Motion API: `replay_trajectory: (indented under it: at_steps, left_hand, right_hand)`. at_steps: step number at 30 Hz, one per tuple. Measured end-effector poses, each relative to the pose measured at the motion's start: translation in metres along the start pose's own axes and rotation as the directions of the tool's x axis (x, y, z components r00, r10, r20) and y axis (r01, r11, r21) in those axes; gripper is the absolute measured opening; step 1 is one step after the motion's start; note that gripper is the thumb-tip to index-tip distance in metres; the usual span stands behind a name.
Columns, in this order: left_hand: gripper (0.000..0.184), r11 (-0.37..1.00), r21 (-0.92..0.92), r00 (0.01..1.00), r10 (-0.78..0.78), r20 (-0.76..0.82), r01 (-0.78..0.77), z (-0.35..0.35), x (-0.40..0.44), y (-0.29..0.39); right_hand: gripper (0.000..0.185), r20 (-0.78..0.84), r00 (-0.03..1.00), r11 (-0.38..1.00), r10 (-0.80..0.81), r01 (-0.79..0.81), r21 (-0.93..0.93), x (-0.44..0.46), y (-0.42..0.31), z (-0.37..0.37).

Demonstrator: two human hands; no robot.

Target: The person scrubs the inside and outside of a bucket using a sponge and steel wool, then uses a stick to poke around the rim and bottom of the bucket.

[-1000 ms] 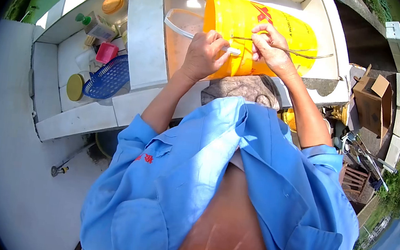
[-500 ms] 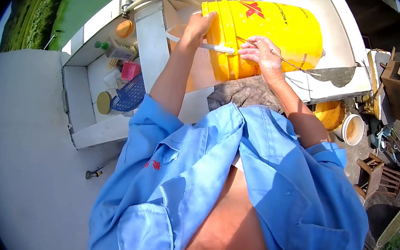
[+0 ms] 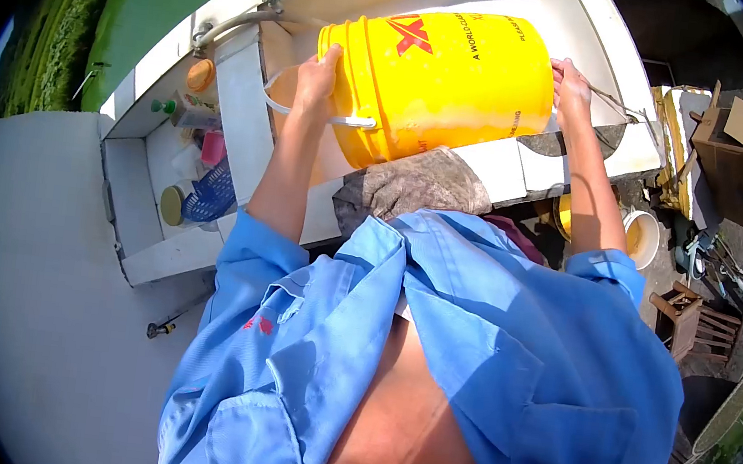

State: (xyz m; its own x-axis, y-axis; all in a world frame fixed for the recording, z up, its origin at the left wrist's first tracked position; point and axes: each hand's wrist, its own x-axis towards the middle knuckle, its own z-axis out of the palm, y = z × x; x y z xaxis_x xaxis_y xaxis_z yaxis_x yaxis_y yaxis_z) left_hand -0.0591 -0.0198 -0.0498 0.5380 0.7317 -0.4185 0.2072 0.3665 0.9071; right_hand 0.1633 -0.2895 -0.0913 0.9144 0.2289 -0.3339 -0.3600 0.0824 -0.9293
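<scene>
A yellow bucket (image 3: 444,75) lies on its side in the white tiled sink (image 3: 586,36), its open end to the left. My left hand (image 3: 317,79) is closed on the bucket's rim, near the white handle (image 3: 352,122). At the bucket's base is my right hand (image 3: 572,94), its fingers bent around a thin stick (image 3: 615,102) that points right. A grey-brown cloth (image 3: 413,186) hangs over the sink's front edge, just below the bucket.
The left compartment holds a blue basket (image 3: 211,193), a pink container (image 3: 213,148), a green-capped bottle (image 3: 191,111) and a round-lidded jar (image 3: 173,205). A hose (image 3: 235,22) runs behind. At right are a white bucket (image 3: 641,237), a cardboard box (image 3: 738,150) and a wooden stool (image 3: 678,317).
The bucket has turned, and its printed red mark sits further up and left. My right hand has moved right from the bucket's side to its base, with the stick. My left hand has gone to the rim.
</scene>
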Motion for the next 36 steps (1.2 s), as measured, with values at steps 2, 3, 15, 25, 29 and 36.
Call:
replay_trajectory:
  at_steps: [2, 3, 15, 25, 29, 36]
  left_hand:
    - [0.035, 0.998, 0.057, 0.998, 0.033, -0.059, -0.030, 0.003, -0.005, -0.002]
    - [0.034, 0.997, 0.045, 0.996, 0.071, -0.047, -0.069, 0.000, -0.007, -0.008]
    - [0.035, 0.998, -0.058, 0.997, -0.023, -0.080, 0.018, 0.035, 0.028, -0.098]
    - [0.039, 0.897, -0.292, 0.937, -0.279, 0.213, 0.333, 0.006, 0.023, -0.095]
    - [0.039, 0.950, -0.260, 0.982, -0.152, 0.109, 0.175, -0.045, 0.022, -0.078]
    - [0.035, 0.989, -0.145, 0.998, -0.032, 0.057, 0.040, -0.093, 0.000, -0.061]
  right_hand:
    - [0.029, 0.000, 1.000, 0.999, -0.022, 0.022, 0.032, 0.023, 0.020, -0.004]
    - [0.028, -0.026, 0.999, 0.996, -0.047, 0.049, 0.074, 0.023, 0.018, 0.005]
    - [0.028, 0.213, 0.525, 0.526, -0.824, 0.848, -0.056, -0.016, -0.126, 0.107]
    - [0.009, 0.687, -0.101, -0.234, -0.720, 0.967, -0.103, -0.089, -0.046, 0.151]
    - [0.018, 0.571, 0.082, -0.185, -0.817, 0.900, -0.394, -0.036, -0.052, 0.105]
    - [0.028, 0.042, 0.608, 0.573, -0.793, 0.766, -0.292, 0.023, -0.090, 0.028]
